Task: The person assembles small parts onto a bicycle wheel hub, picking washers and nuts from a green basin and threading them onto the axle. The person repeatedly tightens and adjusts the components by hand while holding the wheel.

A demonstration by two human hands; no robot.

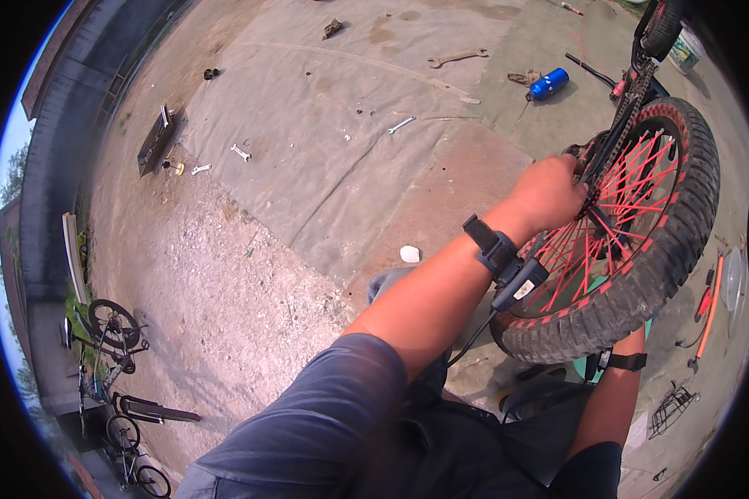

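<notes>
A bicycle wheel [682, 191] with a chunky black tyre and red spokes stands tilted at my right, joined to a dark frame and chain [632, 104]. My left hand [549, 193] is closed at the near side of the wheel, by the hub and chain. Its fingers are curled against dark parts there, and what exactly they grip is hidden. My right forearm [612, 399] reaches up behind the lower tyre. The tyre covers my right hand, so its fingers do not show.
Open-ended wrenches [240, 152] and a large wrench [458, 58] lie on the ground sheet [308, 100]. Beyond the wheel's left side is a blue bottle [548, 85]. An orange-handled tool [707, 308] lies at right. More bicycles [112, 333] stand far left, near a dark open box [154, 143].
</notes>
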